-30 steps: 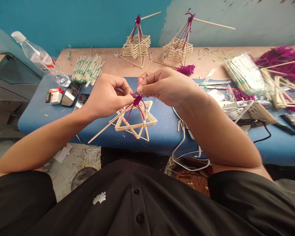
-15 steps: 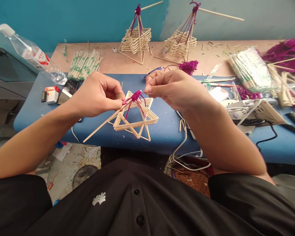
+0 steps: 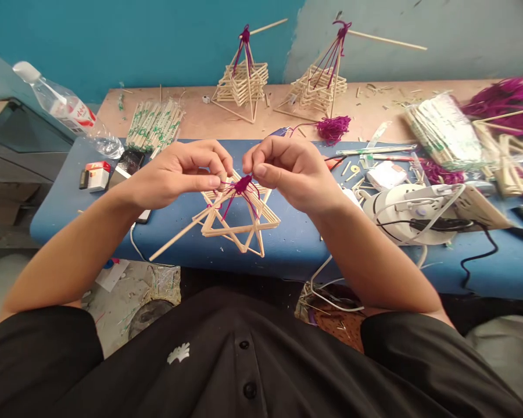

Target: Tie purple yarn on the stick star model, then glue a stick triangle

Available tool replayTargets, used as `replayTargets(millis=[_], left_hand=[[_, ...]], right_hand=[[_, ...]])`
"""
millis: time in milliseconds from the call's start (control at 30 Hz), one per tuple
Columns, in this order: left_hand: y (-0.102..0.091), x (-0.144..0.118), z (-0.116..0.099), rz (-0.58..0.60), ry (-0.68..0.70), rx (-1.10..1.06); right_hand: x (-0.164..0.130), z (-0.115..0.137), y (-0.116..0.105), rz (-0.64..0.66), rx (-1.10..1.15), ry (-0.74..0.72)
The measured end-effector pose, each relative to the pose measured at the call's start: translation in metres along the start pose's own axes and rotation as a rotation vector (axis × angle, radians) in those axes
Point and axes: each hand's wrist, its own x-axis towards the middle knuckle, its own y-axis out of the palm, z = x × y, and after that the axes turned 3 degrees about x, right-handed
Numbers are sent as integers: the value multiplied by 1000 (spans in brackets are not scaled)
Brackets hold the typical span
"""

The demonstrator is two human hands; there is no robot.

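A star-shaped frame of stacked wooden sticks [image 3: 244, 223] hangs just above the blue tabletop [image 3: 296, 244], with a long stick [image 3: 174, 241] poking out to the lower left. Purple yarn [image 3: 243, 186] is wound into a knot at the top of the frame. My left hand [image 3: 178, 174] pinches the yarn and stick from the left. From the right, my right hand [image 3: 287, 171] pinches the yarn at the same knot. The fingertips of both hands almost meet over it.
Two finished stick stars with purple yarn [image 3: 242, 78] [image 3: 322, 81] stand at the back. Bundles of wrapped chopsticks [image 3: 154, 122] [image 3: 440, 133], a plastic bottle [image 3: 65, 107], phones [image 3: 128, 162], a small box [image 3: 96, 174], a purple tassel [image 3: 335, 126], a white device with cables [image 3: 414, 212] and purple yarn heaps [image 3: 505, 98] lie around.
Both hands have come closer together over the purple knot, and the right hand has dropped slightly. The view has shifted a little; the star frame stays in about the same place.
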Motion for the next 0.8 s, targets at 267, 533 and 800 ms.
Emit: replayTargets(millis=[267,533,800], left_hand=[[32,10,37,20,71,-561],[21,8,8,-4,-184,-410],[10,-5,13,23,-77,-218]], right_hand=[[-8,-13,10,6,51,-89],[-13,10,11,-38,-490,-111],[-14,23,17,-43,-671,-108]])
